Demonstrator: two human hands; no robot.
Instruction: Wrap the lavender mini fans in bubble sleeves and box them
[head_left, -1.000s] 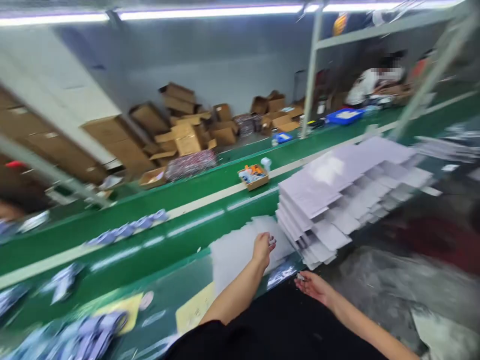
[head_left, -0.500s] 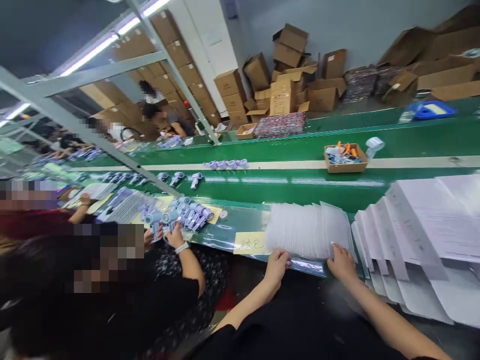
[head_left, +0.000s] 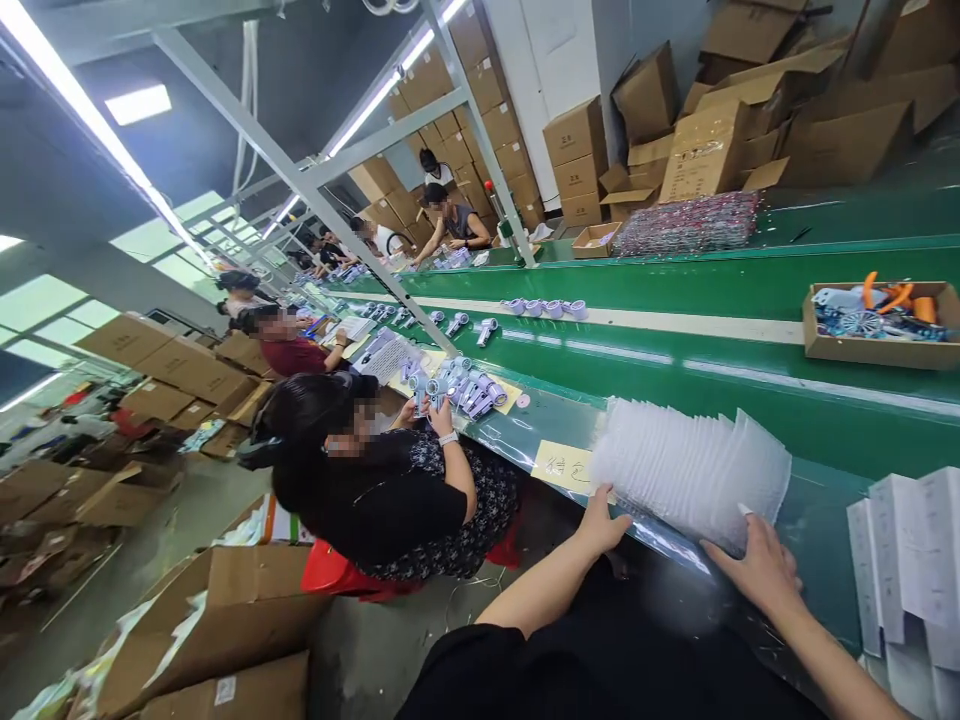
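A fanned stack of translucent white bubble-wrap bags lies near the front edge of the green work surface. At the stack's near left corner is my left hand, its thumb held away from the fingers and nothing visible in it. Against the near right end rests my right hand, fingers spread, with the thumb pointing left. Neither hand is wrapped round a bag. Left of the stack, a yellow paper label with handwriting lies on the table.
White folded boxes stand at the right. Beyond the bags, a carton of parts sits on the green conveyor. To my left a seated co-worker handles small handheld fans. A metal post rises beyond.
The view has swung left, so more of the room shows. My left hand's fingers have opened from a pinch. The bags now lean more to the right, beside my right hand.
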